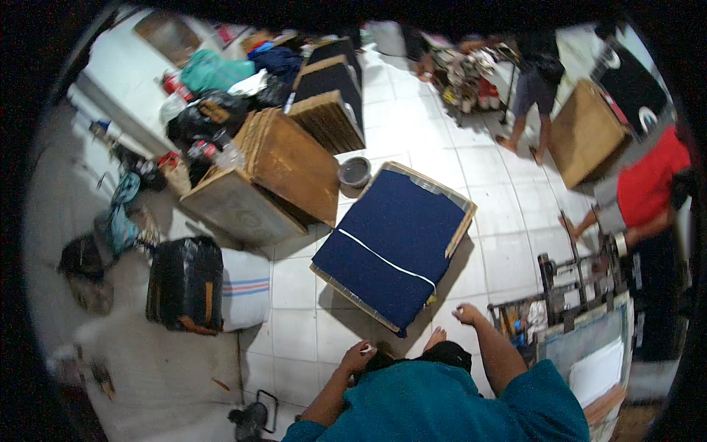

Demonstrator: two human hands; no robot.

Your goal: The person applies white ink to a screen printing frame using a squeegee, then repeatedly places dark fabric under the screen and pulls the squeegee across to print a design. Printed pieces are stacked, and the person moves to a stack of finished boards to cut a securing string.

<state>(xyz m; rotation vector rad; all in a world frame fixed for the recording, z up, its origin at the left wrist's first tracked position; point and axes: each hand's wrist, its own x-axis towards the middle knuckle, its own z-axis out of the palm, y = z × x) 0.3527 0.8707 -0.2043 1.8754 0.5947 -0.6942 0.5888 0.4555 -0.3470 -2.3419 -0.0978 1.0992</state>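
In front of me stands a stack of boards topped with dark navy cloth [390, 228], with a narrow white strip [387, 259] lying slantwise across it. My left hand [356, 358] is held low, short of the stack's near corner. Its fingers are closed on a small white thing [368, 348] whose kind I cannot make out. Farther right, my right hand [465, 314] hangs beside the stack's near right side, apart from it. Its fingers are curled in, and what they hold, if anything, is too small to tell.
Leaning brown boards [298, 166] and a dark bucket [355, 172] stand beyond the stack. Left are a black-wrapped bundle [184, 283] and a white sack [246, 289]. A metal frame press [567, 295] is close on my right. A person in red [652, 180] works there; another stands farther back.
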